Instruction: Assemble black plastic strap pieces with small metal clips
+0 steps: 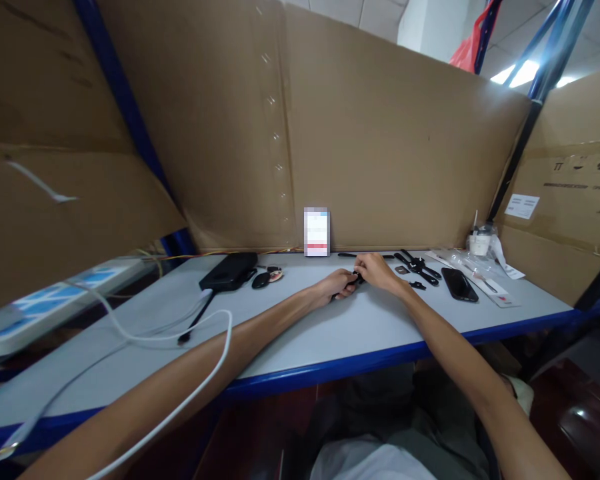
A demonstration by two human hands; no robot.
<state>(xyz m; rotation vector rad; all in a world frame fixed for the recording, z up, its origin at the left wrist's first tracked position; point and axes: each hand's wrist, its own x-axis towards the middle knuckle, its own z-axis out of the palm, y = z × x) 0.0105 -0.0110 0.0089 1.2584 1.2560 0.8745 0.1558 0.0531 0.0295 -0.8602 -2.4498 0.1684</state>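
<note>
Black piece point(355, 274) (partly hidden) between fingers point(349, 290)

A blue-edged grey table point(310, 339) carries a dark phone point(459, 285) and black device point(231, 272).

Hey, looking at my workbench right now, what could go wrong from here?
The small black item held between your left hand and right hand could slip if your fingers lose their pinch. The white cable crosses your left forearm in view, so it might snag. The upright phone beyond your hands might tip if bumped.
</note>
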